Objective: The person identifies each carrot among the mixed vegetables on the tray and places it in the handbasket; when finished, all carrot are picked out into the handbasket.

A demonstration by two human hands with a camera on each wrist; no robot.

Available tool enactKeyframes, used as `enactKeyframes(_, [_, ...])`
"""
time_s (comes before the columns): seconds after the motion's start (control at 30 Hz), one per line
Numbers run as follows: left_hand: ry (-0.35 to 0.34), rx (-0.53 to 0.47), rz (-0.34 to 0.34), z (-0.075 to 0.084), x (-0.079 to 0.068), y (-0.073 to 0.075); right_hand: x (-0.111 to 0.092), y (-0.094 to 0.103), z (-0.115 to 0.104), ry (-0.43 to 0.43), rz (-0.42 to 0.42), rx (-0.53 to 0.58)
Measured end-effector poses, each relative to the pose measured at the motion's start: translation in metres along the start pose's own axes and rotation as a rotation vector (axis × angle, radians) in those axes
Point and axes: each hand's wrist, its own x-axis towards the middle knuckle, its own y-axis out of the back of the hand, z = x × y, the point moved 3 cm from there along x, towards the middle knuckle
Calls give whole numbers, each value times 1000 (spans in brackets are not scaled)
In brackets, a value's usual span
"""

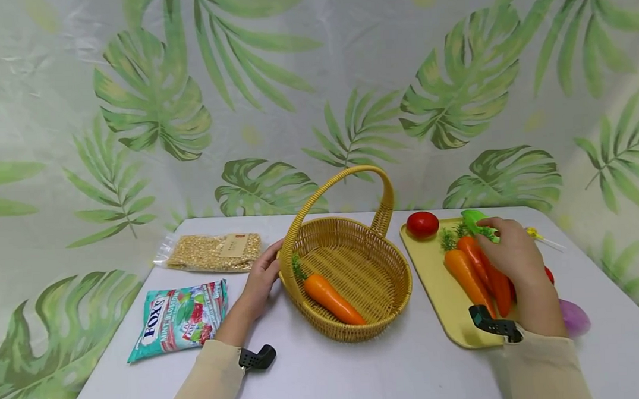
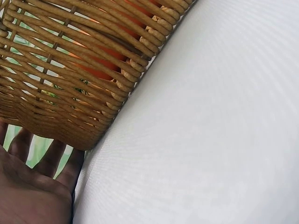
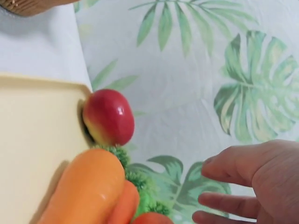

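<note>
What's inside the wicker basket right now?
One carrot lies in the wicker basket, its leafy end toward the left hand. Bare weave shows beside it. The part of the basket directly beneath the carrot is covered, so anything there cannot be seen.

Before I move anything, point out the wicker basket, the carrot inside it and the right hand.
Wicker basket (image 1: 351,262): head view, on its bare woven floor.
Carrot (image 1: 331,297): head view, mid-length on its orange body.
Right hand (image 1: 514,250): head view, on its back.
</note>
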Motion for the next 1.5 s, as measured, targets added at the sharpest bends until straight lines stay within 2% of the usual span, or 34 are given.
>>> enactKeyframes(0.27, [7, 13, 15, 3, -1, 5, 2, 2, 12, -73, -13, -1])
enactKeyframes(0.43, [2, 26, 15, 4, -3, 7, 5, -1, 16, -74, -21, -3])
enactKeyframes(0.77, [33, 6, 20, -2, -7, 8, 6, -13, 27, -130, -186, -64])
enactKeyframes(0.9, [30, -2, 19, -1, -8, 8, 8, -19, 33, -126, -212, -98])
enactKeyframes(1.1, [2, 4, 18, 2, -7, 6, 9, -20, 36, -128, -194, -130])
enactKeyframes(1.27, [4, 7, 12, 2, -5, 4, 6, -16, 34, -119, -168, -135])
enactKeyframes(1.5, [-7, 6, -6, 1, -1, 1, 3, -6, 27, -79, -37, -72])
